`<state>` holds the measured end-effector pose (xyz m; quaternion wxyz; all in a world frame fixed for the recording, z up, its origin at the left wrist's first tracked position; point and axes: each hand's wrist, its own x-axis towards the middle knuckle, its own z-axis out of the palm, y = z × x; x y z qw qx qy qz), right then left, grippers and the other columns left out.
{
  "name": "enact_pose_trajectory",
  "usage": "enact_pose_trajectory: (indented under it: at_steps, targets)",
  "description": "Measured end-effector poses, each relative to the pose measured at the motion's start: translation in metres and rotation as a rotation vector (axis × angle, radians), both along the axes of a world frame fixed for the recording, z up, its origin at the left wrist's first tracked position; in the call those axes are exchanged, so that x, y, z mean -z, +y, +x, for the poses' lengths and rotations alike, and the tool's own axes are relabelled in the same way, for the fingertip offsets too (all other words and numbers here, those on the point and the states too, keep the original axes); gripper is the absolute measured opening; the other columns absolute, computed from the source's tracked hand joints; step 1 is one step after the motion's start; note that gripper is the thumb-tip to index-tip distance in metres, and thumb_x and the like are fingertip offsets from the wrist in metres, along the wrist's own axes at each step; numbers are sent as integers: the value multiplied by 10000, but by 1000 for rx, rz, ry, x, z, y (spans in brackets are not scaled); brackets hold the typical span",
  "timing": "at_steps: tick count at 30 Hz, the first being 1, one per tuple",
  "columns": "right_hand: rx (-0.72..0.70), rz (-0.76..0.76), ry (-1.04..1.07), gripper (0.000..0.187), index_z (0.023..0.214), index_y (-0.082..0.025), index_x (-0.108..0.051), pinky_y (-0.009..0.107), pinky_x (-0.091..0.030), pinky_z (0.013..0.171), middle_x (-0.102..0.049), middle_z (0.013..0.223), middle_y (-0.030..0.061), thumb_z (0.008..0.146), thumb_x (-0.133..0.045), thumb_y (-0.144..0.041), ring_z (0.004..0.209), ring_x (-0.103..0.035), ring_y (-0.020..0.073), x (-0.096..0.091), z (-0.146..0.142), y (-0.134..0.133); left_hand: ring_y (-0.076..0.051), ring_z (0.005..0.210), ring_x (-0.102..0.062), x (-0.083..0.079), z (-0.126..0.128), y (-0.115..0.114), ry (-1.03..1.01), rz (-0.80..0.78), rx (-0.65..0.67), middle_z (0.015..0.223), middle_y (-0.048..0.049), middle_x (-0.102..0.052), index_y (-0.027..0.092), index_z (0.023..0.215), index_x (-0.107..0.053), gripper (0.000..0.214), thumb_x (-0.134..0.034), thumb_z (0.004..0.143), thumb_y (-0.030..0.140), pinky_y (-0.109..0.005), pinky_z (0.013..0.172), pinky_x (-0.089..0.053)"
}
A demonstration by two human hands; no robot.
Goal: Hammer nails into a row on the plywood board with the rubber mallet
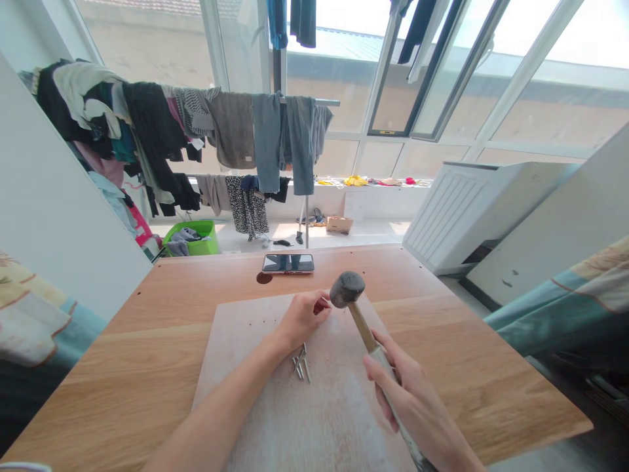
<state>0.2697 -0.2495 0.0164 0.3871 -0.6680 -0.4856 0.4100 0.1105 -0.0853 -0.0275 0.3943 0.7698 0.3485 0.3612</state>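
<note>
A mallet (347, 290) with a dark grey head and a wooden handle is in my right hand (405, 387), its fingers wrapped round the pale grip. The mallet's head is raised just right of my left hand (307, 318). That hand's fingers are pinched together by the far edge of a pale wooden board (275, 419); whatever is between the fingertips is hidden. On the board, beside my left wrist, lies a small loose pile of metal nails (301, 364). A few small dark marks dot the board left of my left hand.
Under the board is a wooden table (472, 341). A phone (288, 263) lies near its far edge, beside a dark round spot (264, 278). Beyond stand a clothes rack hung with laundry (236, 128), a green basket (204, 239) and a white ribbed unit (457, 210). Curtains hang at both sides.
</note>
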Motion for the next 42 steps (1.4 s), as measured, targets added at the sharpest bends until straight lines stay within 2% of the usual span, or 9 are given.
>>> enact_pose_trajectory:
  at_steps: [5,12,20,27,31,34,37,39,42]
  targets:
    - [-16,-10,-34,653,1477,-137,-441,223,-391,395,-479,516,-111,960,-474,-534,370,-468,118,3,-3,1,-160,766,-725,-4,0,-1,0,-5,6,835,-20,-770,166,997,-716,245,-623,809,40,-248,734,-549]
    - [-61,-58,-83,637,1487,-152,-462,220,-380,393,-458,443,-109,967,-470,-520,349,-453,127,7,-2,-3,-162,784,-728,-2,1,1,-20,2,22,852,-9,-783,184,1136,-697,430,-600,768,-16,-251,756,-550]
    - [-3,-20,-124,663,1456,-156,-548,258,-437,425,-497,414,-82,906,-556,-526,370,-530,173,3,-2,-2,-145,740,-703,-1,0,1,-33,13,23,815,-8,-761,163,906,-692,261,-589,754,-22,-225,712,-524]
    - [-21,-37,-123,681,1481,-128,-507,256,-423,428,-457,416,-92,933,-516,-532,369,-495,161,4,-5,-4,-143,727,-679,0,0,1,-16,19,27,811,-7,-745,165,947,-688,258,-589,769,7,-238,707,-515]
    - [44,-11,-96,695,1469,-120,-518,260,-437,440,-421,415,-101,928,-506,-555,360,-475,155,8,-3,-13,-149,751,-654,-2,-4,3,29,0,44,926,-38,-726,156,1132,-644,351,-646,786,99,-260,723,-526]
    - [68,-27,-105,762,1485,-99,-493,253,-436,430,-418,400,-106,914,-500,-605,353,-475,154,14,7,-28,-175,815,-638,-15,-17,1,177,62,44,1002,-67,-676,148,1069,-627,283,-679,801,222,-286,749,-529]
    - [59,-157,-90,833,1518,-87,-442,236,-403,375,-406,392,-109,909,-465,-655,327,-448,145,23,22,-45,-205,871,-636,-36,-37,-6,470,195,125,1015,-66,-652,173,950,-625,133,-600,833,231,-314,781,-510]
    - [74,-226,-76,826,1525,-124,-446,230,-380,343,-403,401,-103,901,-465,-665,320,-451,147,28,30,-54,-231,856,-647,-49,-48,-14,685,239,144,992,-78,-658,176,922,-627,126,-564,848,257,-335,752,-503]
    - [88,-260,-87,812,1504,-184,-487,258,-401,327,-433,387,-84,865,-491,-686,308,-485,181,32,35,-59,-283,829,-672,-60,-53,-28,902,248,72,900,-116,-684,162,827,-630,207,-531,873,337,-368,718,-499]
